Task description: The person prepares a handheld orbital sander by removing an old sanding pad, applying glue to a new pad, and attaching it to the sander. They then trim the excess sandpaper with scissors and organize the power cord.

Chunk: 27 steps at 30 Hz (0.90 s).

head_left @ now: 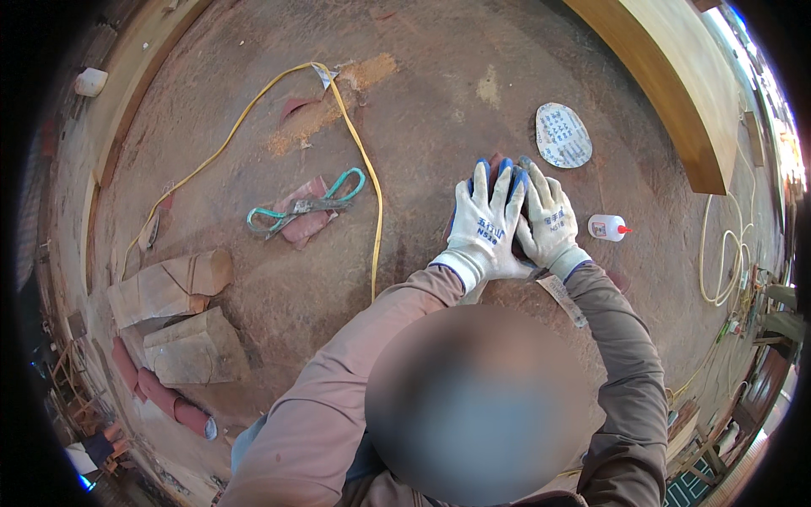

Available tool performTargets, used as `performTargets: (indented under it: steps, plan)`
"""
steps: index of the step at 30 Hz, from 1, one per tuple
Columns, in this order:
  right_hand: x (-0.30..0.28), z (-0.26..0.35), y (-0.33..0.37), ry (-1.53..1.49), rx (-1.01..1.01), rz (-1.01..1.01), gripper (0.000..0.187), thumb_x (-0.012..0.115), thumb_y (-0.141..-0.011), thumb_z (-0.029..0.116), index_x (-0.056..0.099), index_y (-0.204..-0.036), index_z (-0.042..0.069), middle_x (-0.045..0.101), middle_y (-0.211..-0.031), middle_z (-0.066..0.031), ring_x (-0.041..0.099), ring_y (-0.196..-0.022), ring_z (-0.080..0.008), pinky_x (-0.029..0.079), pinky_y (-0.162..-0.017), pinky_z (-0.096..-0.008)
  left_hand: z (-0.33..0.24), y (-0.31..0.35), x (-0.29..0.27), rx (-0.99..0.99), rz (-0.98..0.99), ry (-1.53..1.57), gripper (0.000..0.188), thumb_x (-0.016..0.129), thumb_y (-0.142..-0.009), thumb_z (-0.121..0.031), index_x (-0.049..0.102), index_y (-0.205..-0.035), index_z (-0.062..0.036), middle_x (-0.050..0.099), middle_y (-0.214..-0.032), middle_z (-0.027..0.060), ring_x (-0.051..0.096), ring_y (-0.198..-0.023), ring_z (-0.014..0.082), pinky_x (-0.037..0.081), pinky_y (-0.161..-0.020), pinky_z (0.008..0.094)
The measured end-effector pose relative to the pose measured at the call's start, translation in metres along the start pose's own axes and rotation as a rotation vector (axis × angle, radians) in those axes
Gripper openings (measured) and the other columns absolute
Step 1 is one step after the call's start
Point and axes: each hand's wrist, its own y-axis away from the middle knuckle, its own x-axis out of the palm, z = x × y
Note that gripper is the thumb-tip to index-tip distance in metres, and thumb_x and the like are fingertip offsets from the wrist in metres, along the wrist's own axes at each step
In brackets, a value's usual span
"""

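Reddish piece [497, 160], long axis hidden

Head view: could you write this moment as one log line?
left hand, right hand: gloved, side by side; beneath: reddish material, mostly covered; rightward: red-tipped white bottle, white disc; leftward: yellow cord

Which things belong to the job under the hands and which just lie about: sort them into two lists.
Apparently in the job:
- left gloved hand and right gloved hand, close together
- reddish piece, mostly hidden by them

Seemingly just lying about, untouched:
- round white disc and red-capped bottle, though nearness makes these two uncertain
- yellow cord
- teal-looped strap
- tan blocks
- reddish rolls
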Motion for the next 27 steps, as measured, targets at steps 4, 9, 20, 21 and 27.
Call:
performTargets:
  steps: [4, 9, 20, 21, 27]
  plan:
    - [-0.0014, 0.0016, -0.0013, 0.016, -0.005, -0.011, 0.07, 0.058, -0.09, 0.039, 0.046, -0.15, 0.004, 0.037, -0.163, -0.0155, 0.048, -0.131, -0.0405, 0.042, -0.11, -0.0507, 0.0, -0.0004, -0.0013, -0.003, 0.012, -0.02, 0.136, 0.066, -0.062, -0.087, 0.028, -0.163, -0.0035, 0.023, -0.168, 0.022, 0.021, -0.152, 0.0489, 0.026, -0.115, 0.058]
    - [-0.0032, 0.002, -0.0014, 0.005, -0.016, -0.007, 0.069, 0.057, -0.091, 0.039, 0.047, -0.15, 0.004, 0.038, -0.163, -0.0156, 0.047, -0.131, -0.0397, 0.042, -0.11, -0.0503, 0.0003, 0.0015, -0.003, -0.005, -0.007, -0.011, 0.135, 0.066, -0.064, -0.086, 0.028, -0.163, -0.0035, 0.024, -0.168, 0.022, 0.022, -0.151, 0.0489, 0.026, -0.115, 0.0585]
    - [-0.0051, 0.0054, -0.0041, 0.004, -0.032, -0.01, 0.072, 0.057, -0.09, 0.038, 0.045, -0.15, 0.0, 0.04, -0.16, -0.0202, 0.049, -0.13, -0.0413, 0.042, -0.11, -0.0501, 0.0033, 0.0025, -0.0039, 0.01, 0.009, 0.02, 0.13, 0.065, -0.066, -0.084, 0.026, -0.163, -0.0061, 0.024, -0.169, 0.0206, 0.021, -0.152, 0.0485, 0.025, -0.115, 0.0577]
    - [-0.0053, 0.0061, -0.004, 0.005, -0.033, -0.012, 0.072, 0.057, -0.09, 0.038, 0.045, -0.15, 0.0, 0.04, -0.16, -0.0204, 0.049, -0.13, -0.0416, 0.042, -0.11, -0.0501, 0.0036, 0.0029, -0.0033, 0.01, 0.006, 0.021, 0.13, 0.065, -0.067, -0.084, 0.026, -0.164, -0.0062, 0.024, -0.169, 0.0205, 0.021, -0.152, 0.0481, 0.025, -0.115, 0.0576]
    - [-0.0038, 0.0057, -0.0038, 0.018, -0.013, 0.018, 0.075, 0.057, -0.089, 0.037, 0.042, -0.153, 0.001, 0.036, -0.163, -0.0175, 0.046, -0.134, -0.0395, 0.04, -0.112, -0.049, 0.0041, 0.0046, -0.0046, 0.005, 0.025, 0.013, 0.13, 0.062, -0.069, -0.084, 0.023, -0.165, -0.006, 0.023, -0.169, 0.0202, 0.021, -0.152, 0.0477, 0.024, -0.116, 0.0572]
